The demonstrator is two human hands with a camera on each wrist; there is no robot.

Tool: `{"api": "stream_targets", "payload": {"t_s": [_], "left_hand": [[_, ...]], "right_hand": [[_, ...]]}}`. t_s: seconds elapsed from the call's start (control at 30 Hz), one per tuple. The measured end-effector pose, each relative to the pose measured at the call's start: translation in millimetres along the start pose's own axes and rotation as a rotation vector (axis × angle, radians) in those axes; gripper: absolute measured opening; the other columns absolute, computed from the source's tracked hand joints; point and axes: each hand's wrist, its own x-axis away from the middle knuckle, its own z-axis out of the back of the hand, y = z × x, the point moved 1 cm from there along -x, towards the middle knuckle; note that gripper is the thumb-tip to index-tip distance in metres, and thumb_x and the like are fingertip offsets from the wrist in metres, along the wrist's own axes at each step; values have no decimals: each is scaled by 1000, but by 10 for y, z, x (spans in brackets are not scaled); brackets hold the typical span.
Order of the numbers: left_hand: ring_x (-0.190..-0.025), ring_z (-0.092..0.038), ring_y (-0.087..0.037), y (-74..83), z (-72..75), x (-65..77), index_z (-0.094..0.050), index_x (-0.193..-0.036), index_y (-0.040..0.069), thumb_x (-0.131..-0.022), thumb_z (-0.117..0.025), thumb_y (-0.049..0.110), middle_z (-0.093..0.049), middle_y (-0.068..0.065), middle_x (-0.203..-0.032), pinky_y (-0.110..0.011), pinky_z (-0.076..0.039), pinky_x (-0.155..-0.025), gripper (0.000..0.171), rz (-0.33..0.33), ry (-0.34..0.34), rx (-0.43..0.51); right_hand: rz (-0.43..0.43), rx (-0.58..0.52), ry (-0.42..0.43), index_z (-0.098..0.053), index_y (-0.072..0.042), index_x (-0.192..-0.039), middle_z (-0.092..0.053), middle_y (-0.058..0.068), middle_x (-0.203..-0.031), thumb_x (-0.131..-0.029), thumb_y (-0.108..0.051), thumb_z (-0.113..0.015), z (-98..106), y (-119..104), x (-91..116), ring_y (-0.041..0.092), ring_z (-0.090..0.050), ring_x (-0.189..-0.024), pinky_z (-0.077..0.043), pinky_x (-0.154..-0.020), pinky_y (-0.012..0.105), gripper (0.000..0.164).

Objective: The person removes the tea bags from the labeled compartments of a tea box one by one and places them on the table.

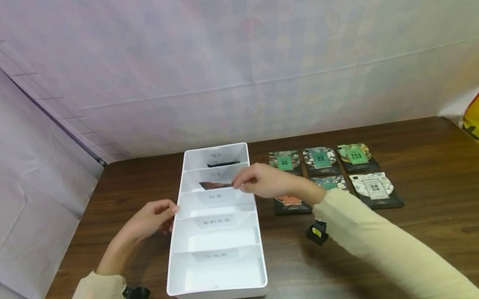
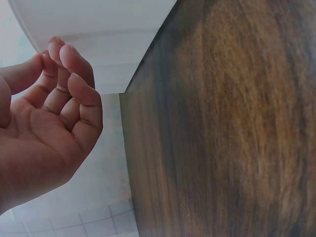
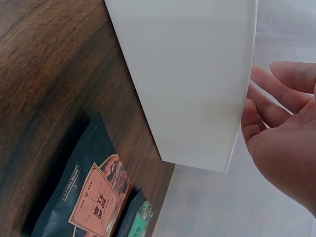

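A long white box [image 1: 260,266] with several labelled compartments stands on the table. At its left rim is my left hand [image 1: 151,218]; thumb and index finger pinch the edge, as the left wrist view also shows [image 2: 49,113]. Over the right rim reaches my right hand [image 1: 265,180], its fingertips at the right end of a reddish-brown packet [image 1: 214,185] in the second compartment from the back. The fingers seem to pinch that end, though the contact is hidden behind the box wall in the right wrist view. A dark packet [image 1: 223,164] lies in the rearmost compartment.
Right of the box, several tea packets lie in two rows, among them a white-topped one [image 1: 374,188], a green-labelled one [image 1: 357,156] and a red-labelled one [image 3: 94,192]. My right forearm crosses over the front row. A pale curtain [image 1: 256,67] hangs behind the table.
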Motion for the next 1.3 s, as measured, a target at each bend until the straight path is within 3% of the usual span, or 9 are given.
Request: {"api": "stream_targets", "payload": {"t_s": [0.43, 0.83, 1.3], "left_hand": [[-58, -48, -16, -13, 3, -6, -51, -88, -10, -96, -45, 9, -51, -7, -63, -28, -41, -52, 20, -10, 1, -16], [-58, -49, -16, -6, 5, 0, -51, -88, -10, -95, -46, 8, -51, -7, -63, -29, -42, -52, 20, 1, 3, -10], [-58, -48, -16, -10, 6, -6, -50, -87, -10, -95, -45, 8, -51, -8, -63, -27, -41, -52, 20, 1, 0, -4]], "right_hand": [[15, 89, -11, -61, 5, -113, -55, 17, -121, -92, -6, -50, -52, -27, -8, 30, -49, -113, -40, -92, 38, 26], [-32, 29, 15, -62, 4, -110, -57, 16, -119, -93, -4, -47, -22, -38, -6, 28, -52, -112, -43, -88, 38, 24], [-28, 2, 40, -64, 2, -109, -56, 15, -120, -94, -2, -45, 44, -34, 30, 26, -52, -111, -44, -87, 38, 25]]}}
